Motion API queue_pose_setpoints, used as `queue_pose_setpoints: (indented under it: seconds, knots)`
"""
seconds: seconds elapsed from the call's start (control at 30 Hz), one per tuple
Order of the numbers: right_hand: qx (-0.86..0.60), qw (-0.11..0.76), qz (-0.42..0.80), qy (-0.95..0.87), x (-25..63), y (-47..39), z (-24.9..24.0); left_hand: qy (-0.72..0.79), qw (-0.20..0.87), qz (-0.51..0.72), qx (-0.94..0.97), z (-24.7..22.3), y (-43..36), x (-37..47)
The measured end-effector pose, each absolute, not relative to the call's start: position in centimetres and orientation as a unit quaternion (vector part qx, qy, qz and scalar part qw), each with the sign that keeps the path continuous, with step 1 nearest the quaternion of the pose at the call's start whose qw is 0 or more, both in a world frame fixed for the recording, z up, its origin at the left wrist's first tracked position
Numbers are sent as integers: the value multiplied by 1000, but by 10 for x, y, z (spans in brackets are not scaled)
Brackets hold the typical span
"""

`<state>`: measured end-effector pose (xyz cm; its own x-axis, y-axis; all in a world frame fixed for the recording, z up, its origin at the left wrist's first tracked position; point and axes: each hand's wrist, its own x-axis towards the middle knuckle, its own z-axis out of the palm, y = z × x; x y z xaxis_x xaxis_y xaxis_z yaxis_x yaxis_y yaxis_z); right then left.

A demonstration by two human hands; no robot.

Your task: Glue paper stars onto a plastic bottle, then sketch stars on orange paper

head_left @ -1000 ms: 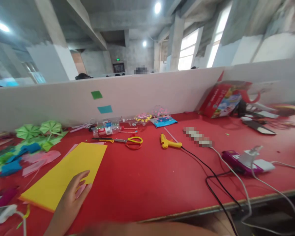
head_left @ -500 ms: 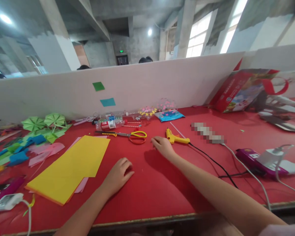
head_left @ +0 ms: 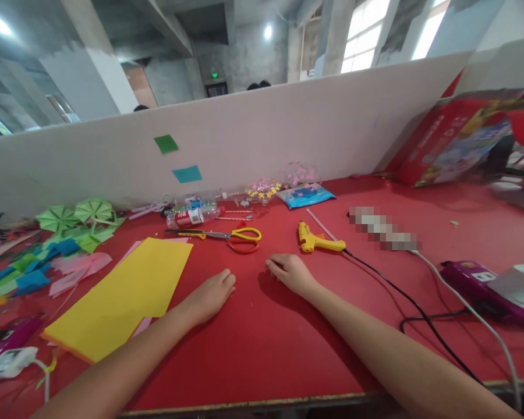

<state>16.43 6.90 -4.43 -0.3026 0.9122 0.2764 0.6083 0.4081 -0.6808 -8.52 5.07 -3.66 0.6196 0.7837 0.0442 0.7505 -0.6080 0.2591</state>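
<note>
My left hand (head_left: 213, 297) rests on the red table (head_left: 244, 361), its fingers curled in and no object showing in them. To its right, my right hand (head_left: 291, 273) lies with fingers bent together, also without any visible object. A yellow glue gun (head_left: 321, 240) with a black cord lies just beyond my right hand. Scissors (head_left: 240, 235) with yellow and red handles lie beyond the gap between the hands. A yellow-handled cutter (head_left: 192, 233) touches or overlaps their blades. A stack of yellow paper (head_left: 131, 297), with pink sheets under it, sits left of my left hand.
Plastic bottles (head_left: 192, 216), a blue packet (head_left: 308, 196) and star-covered clear balls (head_left: 262, 189) line the white partition (head_left: 244, 134). Green paper umbrellas (head_left: 94, 210) and paper scraps are at left. A purple power strip (head_left: 475, 285) and a red bag (head_left: 445, 139) are at right.
My left hand has moved slightly forward and its fingers have curled in. My right hand has drawn back a little, away from the scissors and glue gun. The view has shifted slightly.
</note>
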Motion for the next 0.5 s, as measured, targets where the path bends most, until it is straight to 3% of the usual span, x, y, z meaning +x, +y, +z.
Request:
queue_pose_setpoints:
  seconds: [0.5]
  knots:
    - [-499,313,214,-779,165,68,-40,397,40,57,915,-35,29,-87]
